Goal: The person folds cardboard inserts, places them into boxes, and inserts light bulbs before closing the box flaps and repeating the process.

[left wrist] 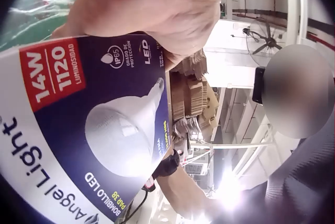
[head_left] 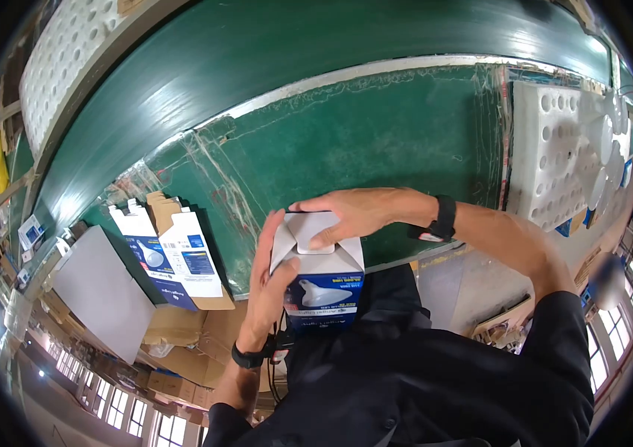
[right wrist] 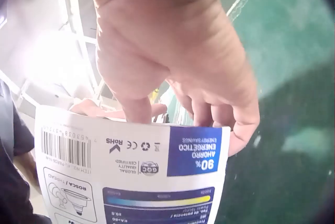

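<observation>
A light bulb box [head_left: 324,302], blue and white with a reflector bulb printed on it, stands upright at the near edge of the green worktable [head_left: 406,149]. White flaps [head_left: 315,240] at its top fold inward. My left hand [head_left: 262,294] grips the box's left side, its thumb at the near top edge. Across the top reaches my right hand [head_left: 361,210], thumb pressing on a flap and fingers over the far edge. In the right wrist view those fingers curl past the box's top rim. The left wrist view shows the printed front; the box's inside is hidden.
Flat printed cartons [head_left: 175,257] lie to the left, near a pale board [head_left: 100,279] and an open cardboard box [head_left: 175,331]. A white foam tray [head_left: 544,160] with holes sits at right, white bulbs [head_left: 603,130] beside it. A green belt [head_left: 331,33] runs along the back.
</observation>
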Motion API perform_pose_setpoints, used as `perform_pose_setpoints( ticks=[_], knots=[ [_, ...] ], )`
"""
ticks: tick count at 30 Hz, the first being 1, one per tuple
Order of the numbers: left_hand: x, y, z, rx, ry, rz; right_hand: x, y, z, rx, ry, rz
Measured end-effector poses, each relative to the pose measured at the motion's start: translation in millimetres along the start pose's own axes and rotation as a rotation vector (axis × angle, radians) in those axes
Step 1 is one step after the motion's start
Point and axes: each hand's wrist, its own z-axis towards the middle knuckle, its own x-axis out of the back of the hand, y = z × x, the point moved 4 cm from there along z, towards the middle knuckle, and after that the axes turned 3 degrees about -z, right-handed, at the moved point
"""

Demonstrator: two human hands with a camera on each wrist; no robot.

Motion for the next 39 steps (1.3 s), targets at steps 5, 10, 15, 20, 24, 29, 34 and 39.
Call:
perform_pose_setpoints(
  ticks=[5, 10, 15, 20, 24, 29, 34, 39],
  knots=[
    [-10, 37, -14, -0.455, 0.097, 0.786, 3, -3, -10, -0.038, -0.101, 0.083],
    [-12, 38, -23, -0.475, 0.057, 0.805, 9, -4, -4, 0.212, -0.246, 0.017],
    [-12, 16, -25, -0.355, 0.182, 0.517, 14, -6, 9, 0.230, -0.361, 0.055],
    [-21, 1, -22, -0.327, 0.203, 0.456, 14, -7, 27, 0.213, -0.434, -0.027],
    [-21, -5, -24, -0.295, 0.264, 0.347, 18, -11, 34, 0.203, -0.543, -0.022],
    [-39, -7, -20, -0.260, 0.306, 0.213, 15, -10, 44, 0.156, -0.695, -0.112],
    [-37, -6, -23, -0.254, 0.295, 0.250, 18, -6, 42, 0.077, -0.775, -0.133],
    [-41, -6, -20, -0.272, 0.298, 0.245, 19, -9, 44, 0.066, -0.748, -0.233]
  ],
)
